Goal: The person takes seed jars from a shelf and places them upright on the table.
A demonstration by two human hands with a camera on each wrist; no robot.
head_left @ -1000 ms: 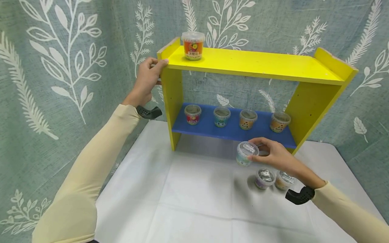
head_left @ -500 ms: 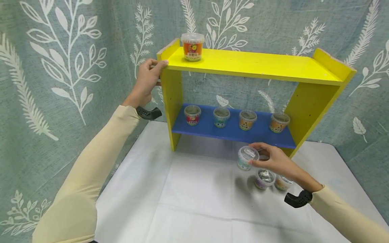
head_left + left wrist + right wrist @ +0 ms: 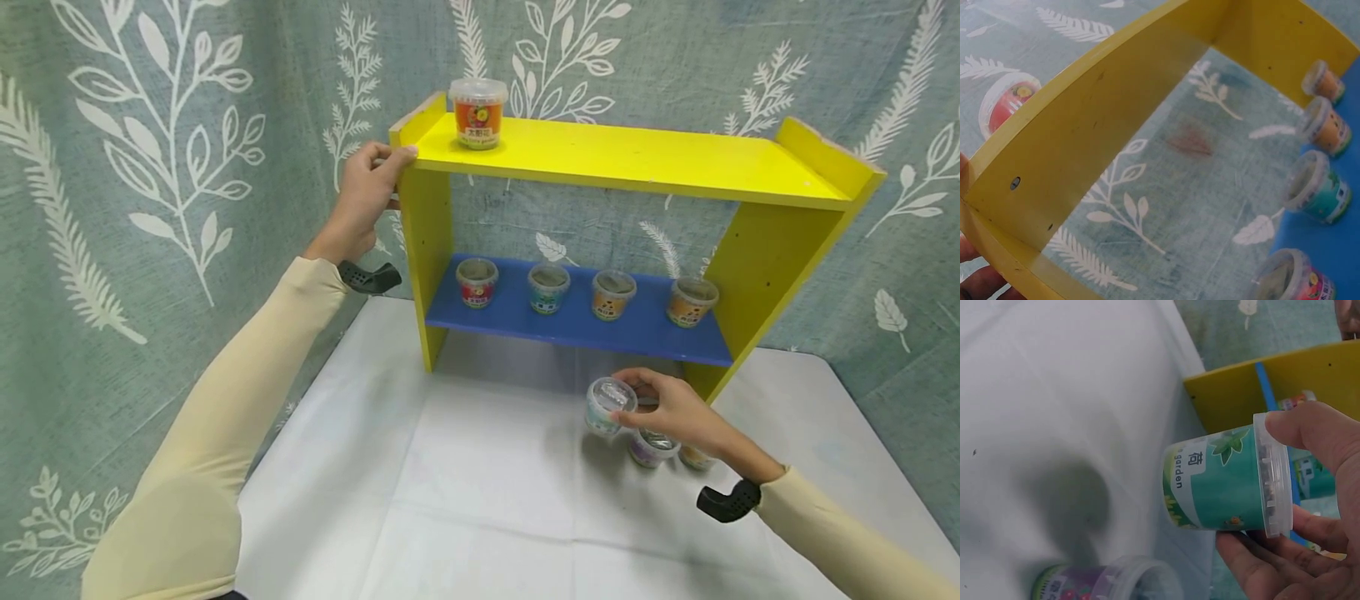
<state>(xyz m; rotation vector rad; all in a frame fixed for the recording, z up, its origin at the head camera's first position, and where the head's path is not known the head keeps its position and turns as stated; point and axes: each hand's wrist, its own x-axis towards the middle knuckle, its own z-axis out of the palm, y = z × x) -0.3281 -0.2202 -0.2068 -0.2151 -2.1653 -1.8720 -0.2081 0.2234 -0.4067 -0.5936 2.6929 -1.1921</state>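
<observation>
Pinching a teal lidded cup [image 3: 1222, 481], the right hand [image 3: 667, 408] sets its thumb on the lid's rim and curls its fingers beneath the side, leaving the base free and lifted off the white cloth [image 3: 487, 500], its shadow well apart from it. From that cup in the head view, a purple cup [image 3: 647, 454] stands near at about 4:30 and an orange cup [image 3: 696, 458] farther out at 4 o'clock. A yellow shelf unit [image 3: 637, 154] fills 12 o'clock, four cups lined along its blue board [image 3: 510, 327]; another cup [image 3: 478, 117] stands on top at 11. Toward 10 o'clock, the left hand [image 3: 363, 187] grips the unit's upper corner. Because the hold sits so close to the lid, the lid might pop loose and drop the cup; a sideways sweep could topple the purple one, and a hard tug on the corner could slide the shelved cups. The right hand partly covers the two cups on the cloth, so whether they touch is unclear. Most left fingers vanish behind the panel, and the lids' glare obscures the contents.
</observation>
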